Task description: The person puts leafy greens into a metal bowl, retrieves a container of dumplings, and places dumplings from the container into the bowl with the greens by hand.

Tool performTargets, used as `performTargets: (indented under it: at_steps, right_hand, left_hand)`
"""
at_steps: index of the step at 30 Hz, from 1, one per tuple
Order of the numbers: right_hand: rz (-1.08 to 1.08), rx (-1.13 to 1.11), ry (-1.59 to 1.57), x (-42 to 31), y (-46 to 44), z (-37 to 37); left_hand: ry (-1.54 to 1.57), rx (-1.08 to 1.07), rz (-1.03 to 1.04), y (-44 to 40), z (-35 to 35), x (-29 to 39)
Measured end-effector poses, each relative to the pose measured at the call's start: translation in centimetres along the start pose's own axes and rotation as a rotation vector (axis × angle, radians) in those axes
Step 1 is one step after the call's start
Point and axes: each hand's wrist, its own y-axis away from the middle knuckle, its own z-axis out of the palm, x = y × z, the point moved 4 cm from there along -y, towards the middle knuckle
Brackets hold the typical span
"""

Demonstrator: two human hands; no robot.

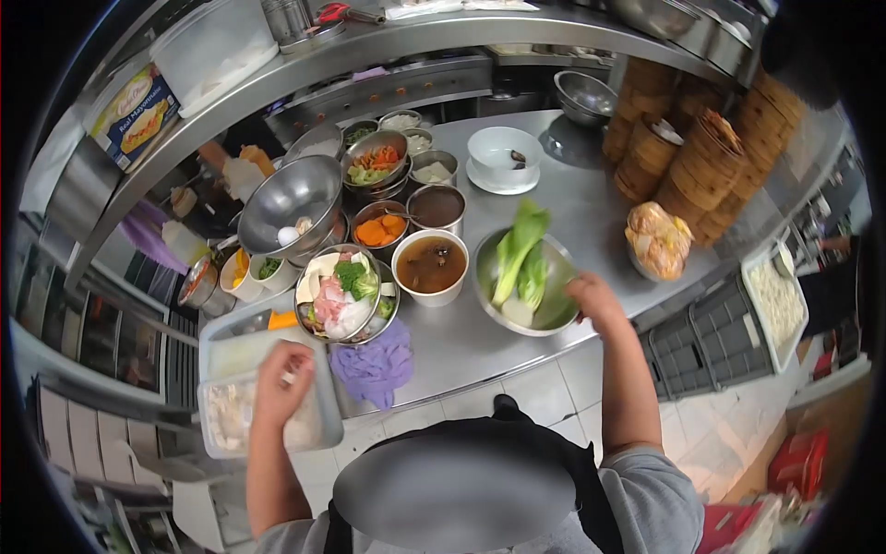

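My right hand (595,301) is closed at the right rim of a steel bowl (560,305), which holds leafy green bok choy (522,254). Over a clear plastic tub (328,415) at the left, my left hand (285,380) is curled, with a small pale bit at its fingers that I cannot make out. Beside that hand, a bowl (339,295) holds broccoli, pink meat and white pieces. A purple cloth (374,363) lies just below it. Between the two bowls stands a white tub of brown broth (430,265).
Steel bowls and tubs of carrots (380,230), peppers and eggs fill the counter's left. Bamboo steamers (703,166) and a wrapped bundle (658,241) stand right. A white bowl (505,155) sits behind. A metal shelf (388,46) crosses overhead; a grey crate (706,337) is beyond the right edge.
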Motion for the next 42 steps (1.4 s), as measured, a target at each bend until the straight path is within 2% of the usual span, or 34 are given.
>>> performTargets:
  at_steps: [2,4,5,7,8,10,11,13,17,20,21,22,24,25,27,29,30,31,32,34,37,39,42]
  right_hand:
    - [-0.051,0.07,-0.072,-1.8,-3.9,-3.4]
    - [-0.114,0.217,-0.169,-4.9,-7.3,-5.7]
    - [-0.117,0.24,-0.172,-5.3,-10.4,-7.0]
    - [-0.151,0.26,-0.211,-6.1,-16.6,-9.0]
    - [-0.198,0.238,-0.229,-6.6,-19.9,-9.7]
    - [-0.184,0.236,-0.271,-6.9,-26.0,-11.0]
    - [-0.188,0.213,-0.259,-6.7,-29.0,-11.4]
    - [-0.081,0.324,-0.405,-5.3,-34.6,-12.2]
    - [0.06,0.375,-0.431,-3.8,-42.2,-11.9]
    - [0.042,0.326,-0.49,-2.8,-45.4,-9.9]
    - [0.131,0.236,-0.454,-2.6,-46.1,-9.1]
    - [0.144,0.24,-0.45,-3.2,-45.3,-8.9]
    - [0.068,0.29,0.063,-7.1,-41.3,-8.0]
    - [0.067,0.294,0.061,-7.4,-40.9,-7.5]
    - [-0.576,0.479,0.77,-11.0,-39.2,-6.2]
    - [-0.606,0.121,0.844,-13.2,-37.5,-2.0]
    - [-0.69,0.072,0.873,-13.9,-36.3,0.1]
    - [-0.669,-0.034,1.025,-13.9,-36.7,2.0]
    - [-0.668,-0.029,1.026,-13.4,-36.9,2.7]
    - [-0.691,-0.024,1.517,-11.3,-38.5,4.6]
    - [-0.714,-0.026,1.455,-8.2,-41.1,4.7]
    - [-0.735,-0.142,1.501,-8.7,-40.7,5.2]
    - [-0.682,-0.307,1.318,-7.4,-43.3,4.4]
  left_hand:
    - [0.266,-0.161,-0.222,1.3,6.0,0.5]
    - [0.081,-0.187,-0.111,1.3,11.4,1.8]
    - [0.076,-0.158,-0.132,1.5,13.3,1.0]
    - [-0.175,-0.042,-0.188,2.1,16.4,-0.8]
    - [-0.175,-0.022,-0.212,2.2,17.4,-1.1]
    - [-0.585,0.172,-0.02,2.3,18.5,-0.4]
    - [-0.585,0.185,-0.044,2.5,18.9,-0.4]
    - [-0.657,0.204,0.019,2.4,19.2,-0.5]
    - [-0.663,0.184,0.016,1.6,18.9,0.4]
    - [-0.674,0.156,-0.022,1.5,19.1,0.0]
    - [-0.674,0.151,-0.026,1.5,19.2,-0.2]
    - [-0.671,0.138,-0.029,1.4,19.5,-0.2]
    - [-0.713,0.176,-0.017,1.2,19.3,-0.2]
    - [-0.713,0.176,-0.012,1.1,19.1,-0.3]
    - [-0.701,0.191,-0.018,1.2,19.3,-0.3]
    - [-0.717,0.159,-0.032,1.0,19.3,-0.1]
    - [-0.725,0.158,-0.024,1.0,19.3,0.0]
    - [-0.721,0.151,-0.02,1.0,19.3,0.1]
    - [-0.72,0.16,-0.017,1.0,19.2,0.2]
    - [-0.716,0.178,-0.017,0.8,19.3,0.2]
    - [-0.717,0.205,-0.036,1.2,19.2,-0.1]
    - [-0.719,0.197,-0.039,1.5,19.0,-0.2]
    - [-0.712,0.178,-0.034,1.5,18.6,0.0]
